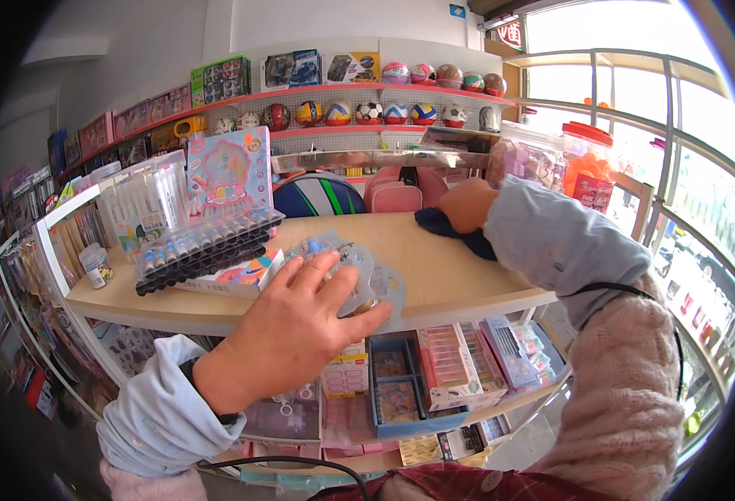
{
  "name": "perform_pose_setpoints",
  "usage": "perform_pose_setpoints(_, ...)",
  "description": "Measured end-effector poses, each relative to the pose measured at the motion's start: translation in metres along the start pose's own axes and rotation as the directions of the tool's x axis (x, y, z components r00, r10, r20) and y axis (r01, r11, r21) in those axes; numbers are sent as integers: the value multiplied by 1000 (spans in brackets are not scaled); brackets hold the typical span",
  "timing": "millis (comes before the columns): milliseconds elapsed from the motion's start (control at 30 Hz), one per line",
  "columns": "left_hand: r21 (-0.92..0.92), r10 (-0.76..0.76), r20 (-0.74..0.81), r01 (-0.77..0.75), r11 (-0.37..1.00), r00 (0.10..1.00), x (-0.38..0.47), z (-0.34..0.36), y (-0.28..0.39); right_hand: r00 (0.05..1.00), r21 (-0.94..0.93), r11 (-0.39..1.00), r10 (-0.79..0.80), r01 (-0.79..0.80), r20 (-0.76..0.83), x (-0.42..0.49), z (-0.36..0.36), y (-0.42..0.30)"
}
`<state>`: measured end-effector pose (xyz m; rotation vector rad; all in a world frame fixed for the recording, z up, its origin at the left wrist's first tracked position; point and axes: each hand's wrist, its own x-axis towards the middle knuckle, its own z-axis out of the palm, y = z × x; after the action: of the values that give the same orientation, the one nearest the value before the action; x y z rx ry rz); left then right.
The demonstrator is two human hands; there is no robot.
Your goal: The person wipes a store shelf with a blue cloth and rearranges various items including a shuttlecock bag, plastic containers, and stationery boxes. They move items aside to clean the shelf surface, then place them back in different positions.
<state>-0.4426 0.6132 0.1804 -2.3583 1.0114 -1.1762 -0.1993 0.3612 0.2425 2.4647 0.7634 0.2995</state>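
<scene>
My left hand (286, 325) rests with spread fingers on several clear plastic blister packs (377, 285) near the front edge of the wooden shelf top (342, 225). At the right of that surface, my right hand (464, 206) holds a dark blue cloth (436, 220) pressed to the wood; the sleeve covers part of the cloth. Left of the packs, a clear tray of paint tubes with black caps (208, 247) lies tilted on a white box with a colourful print (248, 275). Behind it stand a boxed toy with a pony picture (228, 166) and a clear case of markers (148, 200).
A small clear jar (96, 266) stands at the left end. Large plastic jars, one with a red lid (587, 134), stand behind my right arm. Lower shelves hold a blue box (417, 426) and boxed pens (449, 366). Backpacks (320, 193) stand behind; balls line the back wall.
</scene>
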Motion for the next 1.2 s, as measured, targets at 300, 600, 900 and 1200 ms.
perform_pose_setpoints(300,19,14,-116,-12,1000,993,-8,2,6,997,76,994,-82,83,-7,73,-48,-81)
perform_pose_setpoints(600,-79,-84,-303,63,995,949,-33,1,30,942,193,928,-285,317,-177,102,-52,-88)
perform_pose_setpoints(900,-335,-236,-190,163,928,953,-117,-73,53,999,199,979,-33,30,13,79,2,-15)
perform_pose_setpoints(1200,-408,-488,-254,365,837,835,-151,-66,63,968,156,956,-239,248,-74,91,-74,-134)
